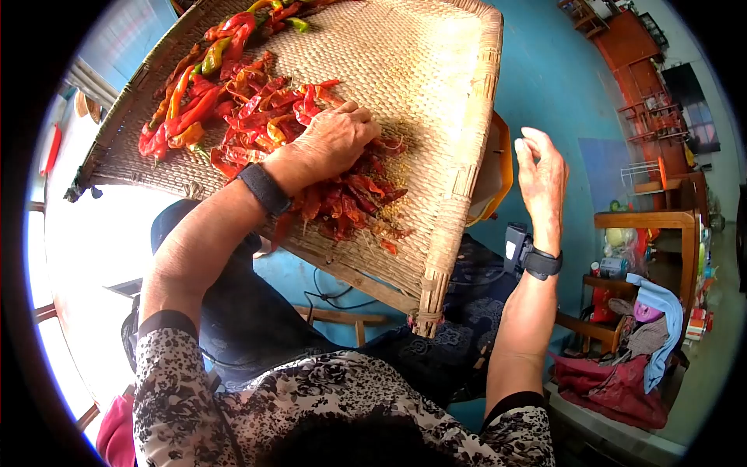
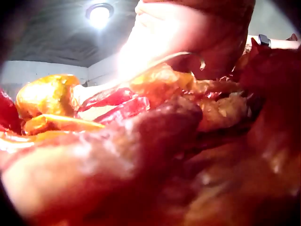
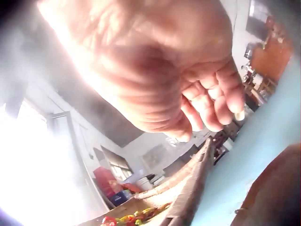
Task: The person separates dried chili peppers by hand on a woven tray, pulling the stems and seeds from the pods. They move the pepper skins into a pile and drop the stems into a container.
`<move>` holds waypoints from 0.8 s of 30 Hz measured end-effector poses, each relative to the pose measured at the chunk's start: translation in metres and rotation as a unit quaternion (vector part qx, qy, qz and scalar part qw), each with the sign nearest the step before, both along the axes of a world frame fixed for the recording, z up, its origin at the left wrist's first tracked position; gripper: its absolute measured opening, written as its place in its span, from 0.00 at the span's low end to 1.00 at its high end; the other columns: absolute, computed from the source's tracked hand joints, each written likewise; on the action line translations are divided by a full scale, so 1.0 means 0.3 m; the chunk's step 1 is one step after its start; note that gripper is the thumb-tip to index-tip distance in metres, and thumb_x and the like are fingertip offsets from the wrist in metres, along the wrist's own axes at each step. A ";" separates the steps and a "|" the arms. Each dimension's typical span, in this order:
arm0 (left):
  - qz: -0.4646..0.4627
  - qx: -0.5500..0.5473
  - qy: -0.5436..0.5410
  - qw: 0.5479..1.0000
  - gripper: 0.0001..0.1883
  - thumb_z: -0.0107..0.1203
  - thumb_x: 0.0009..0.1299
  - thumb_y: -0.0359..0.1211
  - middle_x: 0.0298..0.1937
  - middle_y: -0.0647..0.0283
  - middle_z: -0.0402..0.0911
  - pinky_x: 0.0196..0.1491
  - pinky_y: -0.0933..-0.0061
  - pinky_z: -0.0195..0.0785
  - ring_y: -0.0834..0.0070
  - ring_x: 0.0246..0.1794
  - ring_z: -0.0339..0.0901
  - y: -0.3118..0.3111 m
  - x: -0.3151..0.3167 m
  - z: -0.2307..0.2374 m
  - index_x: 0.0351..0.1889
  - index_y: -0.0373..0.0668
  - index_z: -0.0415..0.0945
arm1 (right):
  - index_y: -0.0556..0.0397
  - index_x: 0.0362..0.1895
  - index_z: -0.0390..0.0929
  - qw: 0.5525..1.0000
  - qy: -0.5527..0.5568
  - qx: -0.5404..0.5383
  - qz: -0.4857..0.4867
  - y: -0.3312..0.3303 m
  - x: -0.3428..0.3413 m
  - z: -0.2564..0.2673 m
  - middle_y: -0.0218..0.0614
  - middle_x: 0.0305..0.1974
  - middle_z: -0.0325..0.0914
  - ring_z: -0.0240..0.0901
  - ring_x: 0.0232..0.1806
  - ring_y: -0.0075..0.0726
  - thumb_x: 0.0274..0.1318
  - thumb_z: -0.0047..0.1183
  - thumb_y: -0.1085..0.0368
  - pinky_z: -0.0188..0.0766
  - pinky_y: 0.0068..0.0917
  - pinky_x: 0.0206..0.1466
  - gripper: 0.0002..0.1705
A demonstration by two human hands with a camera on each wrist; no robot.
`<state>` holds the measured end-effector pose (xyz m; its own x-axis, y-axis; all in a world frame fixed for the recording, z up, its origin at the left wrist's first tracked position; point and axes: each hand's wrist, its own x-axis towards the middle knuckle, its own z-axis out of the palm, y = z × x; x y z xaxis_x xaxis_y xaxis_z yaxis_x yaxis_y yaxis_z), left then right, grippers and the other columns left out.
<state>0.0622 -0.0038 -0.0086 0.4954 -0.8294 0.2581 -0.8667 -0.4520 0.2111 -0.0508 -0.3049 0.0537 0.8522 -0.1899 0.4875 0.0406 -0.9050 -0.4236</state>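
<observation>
The left hand [image 1: 334, 140] lies on a heap of dried red peppers [image 1: 342, 206] in a woven tray [image 1: 373, 58]; its fingers are bent, and their tips are hidden. Close up in the left wrist view, red and orange peppers [image 2: 49, 96] fill the space below the palm. Beyond the tray's right rim, the right hand [image 1: 542, 179] hangs in the air. Its fingers are loosely bent with nothing held, as the right wrist view also shows for the right hand [image 3: 164, 70]. Larger, glossier red and green peppers [image 1: 194, 105] lie at the tray's left side.
A yellow-rimmed container [image 1: 502, 175] stands partly under the tray's right edge. The tray sits above the person's legs [image 1: 249, 303]. A cable [image 1: 331, 296] lies on the blue floor. Wooden furniture with cloths [image 1: 650, 327] and bags stands at the right.
</observation>
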 end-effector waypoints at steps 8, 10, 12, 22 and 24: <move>-0.072 -0.223 0.199 0.951 0.09 0.59 0.64 0.30 0.35 0.55 0.77 0.42 0.64 0.70 0.58 0.39 0.77 -0.015 -0.052 0.114 0.41 0.36 0.76 | 0.57 0.51 0.73 0.953 0.125 0.054 0.269 0.343 0.052 0.034 0.45 0.38 0.79 0.79 0.34 0.37 0.56 0.59 0.68 0.75 0.27 0.29 0.19; -0.056 -0.223 0.238 0.944 0.09 0.59 0.64 0.30 0.35 0.55 0.77 0.42 0.64 0.70 0.59 0.38 0.77 -0.008 -0.058 0.126 0.39 0.36 0.76 | 0.59 0.51 0.71 0.947 0.154 0.085 0.271 0.388 0.057 0.046 0.51 0.35 0.79 0.79 0.35 0.48 0.55 0.60 0.68 0.75 0.34 0.33 0.20; -0.036 -0.221 0.276 0.935 0.09 0.60 0.64 0.30 0.35 0.55 0.77 0.42 0.64 0.70 0.59 0.37 0.77 0.004 -0.061 0.130 0.38 0.35 0.76 | 0.60 0.50 0.70 0.943 0.135 0.105 0.286 0.396 0.075 0.013 0.53 0.33 0.78 0.78 0.35 0.55 0.54 0.60 0.69 0.74 0.39 0.36 0.20; 0.007 -0.247 0.241 0.938 0.10 0.59 0.62 0.29 0.34 0.52 0.79 0.42 0.61 0.73 0.56 0.39 0.80 0.005 -0.056 0.112 0.40 0.36 0.79 | 0.54 0.37 0.79 0.968 -0.071 0.211 0.111 0.271 0.073 0.059 0.28 0.28 0.78 0.72 0.28 0.20 0.60 0.56 0.67 0.68 0.18 0.30 0.04; 0.003 -0.246 0.227 0.942 0.08 0.58 0.63 0.30 0.33 0.52 0.79 0.42 0.61 0.73 0.56 0.38 0.79 0.004 -0.032 0.083 0.39 0.38 0.79 | 0.56 0.42 0.78 0.952 -0.163 0.258 0.035 0.183 0.066 0.095 0.29 0.31 0.78 0.72 0.29 0.19 0.62 0.55 0.66 0.71 0.18 0.31 0.08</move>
<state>0.0524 -0.0027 0.0162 0.6519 -0.6615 0.3707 -0.6342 -0.2077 0.7448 -0.0310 -0.2500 0.0823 0.6914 -0.4237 0.5851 0.2980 -0.5706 -0.7653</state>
